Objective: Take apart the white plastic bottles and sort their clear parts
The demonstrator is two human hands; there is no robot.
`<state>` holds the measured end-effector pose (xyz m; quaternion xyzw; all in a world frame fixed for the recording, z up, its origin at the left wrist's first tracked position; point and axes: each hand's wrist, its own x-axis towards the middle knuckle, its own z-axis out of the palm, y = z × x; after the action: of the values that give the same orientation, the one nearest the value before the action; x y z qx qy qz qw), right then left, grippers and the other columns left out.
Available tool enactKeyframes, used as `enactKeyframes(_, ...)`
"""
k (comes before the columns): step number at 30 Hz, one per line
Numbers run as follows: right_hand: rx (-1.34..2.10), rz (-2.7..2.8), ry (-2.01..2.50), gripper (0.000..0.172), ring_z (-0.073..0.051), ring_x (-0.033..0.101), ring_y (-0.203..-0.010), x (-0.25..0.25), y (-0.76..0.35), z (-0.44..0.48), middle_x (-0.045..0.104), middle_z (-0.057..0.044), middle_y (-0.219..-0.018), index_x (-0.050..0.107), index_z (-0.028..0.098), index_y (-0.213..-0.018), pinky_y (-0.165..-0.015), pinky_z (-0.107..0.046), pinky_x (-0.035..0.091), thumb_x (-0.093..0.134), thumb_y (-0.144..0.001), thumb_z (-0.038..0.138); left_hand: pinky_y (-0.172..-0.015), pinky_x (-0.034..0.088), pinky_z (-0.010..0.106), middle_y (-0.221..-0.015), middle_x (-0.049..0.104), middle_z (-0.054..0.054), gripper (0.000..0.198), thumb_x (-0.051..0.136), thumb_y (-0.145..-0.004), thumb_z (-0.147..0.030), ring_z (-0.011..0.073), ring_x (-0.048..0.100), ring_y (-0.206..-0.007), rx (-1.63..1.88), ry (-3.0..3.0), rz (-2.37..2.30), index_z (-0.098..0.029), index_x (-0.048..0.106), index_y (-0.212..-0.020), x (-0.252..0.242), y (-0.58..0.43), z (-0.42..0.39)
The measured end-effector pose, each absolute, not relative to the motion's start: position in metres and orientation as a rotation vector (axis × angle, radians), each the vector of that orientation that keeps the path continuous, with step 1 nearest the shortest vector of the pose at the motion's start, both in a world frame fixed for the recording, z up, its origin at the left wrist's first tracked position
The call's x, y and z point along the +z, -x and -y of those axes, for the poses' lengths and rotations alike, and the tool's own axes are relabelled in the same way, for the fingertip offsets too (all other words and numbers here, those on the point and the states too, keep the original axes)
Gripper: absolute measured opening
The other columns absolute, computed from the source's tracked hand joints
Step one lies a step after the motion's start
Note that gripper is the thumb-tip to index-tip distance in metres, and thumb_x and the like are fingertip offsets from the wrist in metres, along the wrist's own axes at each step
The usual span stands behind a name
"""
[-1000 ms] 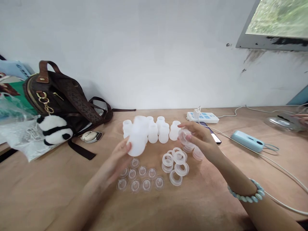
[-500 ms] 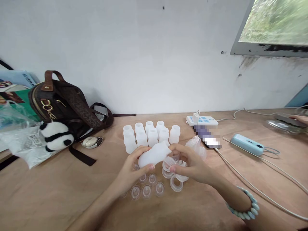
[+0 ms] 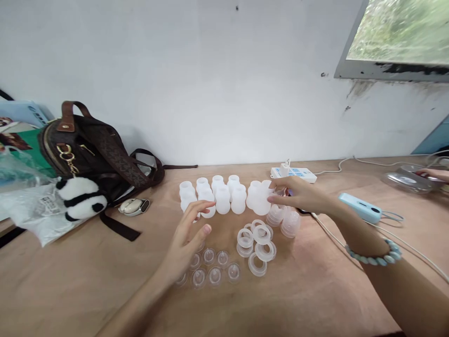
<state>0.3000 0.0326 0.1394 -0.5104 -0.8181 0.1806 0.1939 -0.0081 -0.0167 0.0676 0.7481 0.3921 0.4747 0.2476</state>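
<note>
My right hand grips a frosted white bottle beside the right end of the grouped white bottles. Nothing is in my left hand, whose thumb and fingers are apart in front of the left bottles. Below it lie several clear nipple-shaped pieces, partly hidden by the hand at the left. Translucent rings overlap in a loose pile to their right. Stacked clear caps stand under my right hand.
A dark backpack with a panda charm, a plastic bag and a mouse are at left. At right are a power strip, a blue device, white cables and another person's hand by a clear container.
The white bottle has moved from between both hands to the right end of the group, in my right hand. My left hand has let go and opened; the rings are uncovered.
</note>
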Motion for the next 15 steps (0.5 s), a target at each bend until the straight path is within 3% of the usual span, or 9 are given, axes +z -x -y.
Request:
enactKeyframes(5, 0.554, 2.316, 1.418, 0.034, -0.018, 0.055, -0.065, 0.120, -0.289, -0.052, 0.060, -0.001, -0.067, 0.062, 0.018, -0.080, -0.060, -0.030, 0.037, 0.059, -0.085, 0.051, -0.091, 0.042, 0.039, -0.120, 0.060, 0.009, 0.038, 0.044, -0.096, -0.050, 0.0265, 0.057, -0.108, 1.311, -2.048, -1.071, -0.026, 0.058, -0.123, 0.068, 0.010, 0.017)
enactKeyframes(15, 0.491, 2.333, 1.430, 0.028, -0.022, 0.060, -0.074, 0.099, -0.283, -0.080, 0.066, -0.007, -0.084, 0.063, 0.018, -0.090, -0.065, -0.033, 0.042, 0.066, -0.080, 0.045, -0.102, 0.039, 0.042, -0.124, 0.058, 0.009, 0.030, 0.046, -0.097, -0.041, 0.0265, 0.050, -0.121, 1.284, -2.012, -1.053, -0.026, 0.059, -0.119, 0.071, 0.010, 0.021)
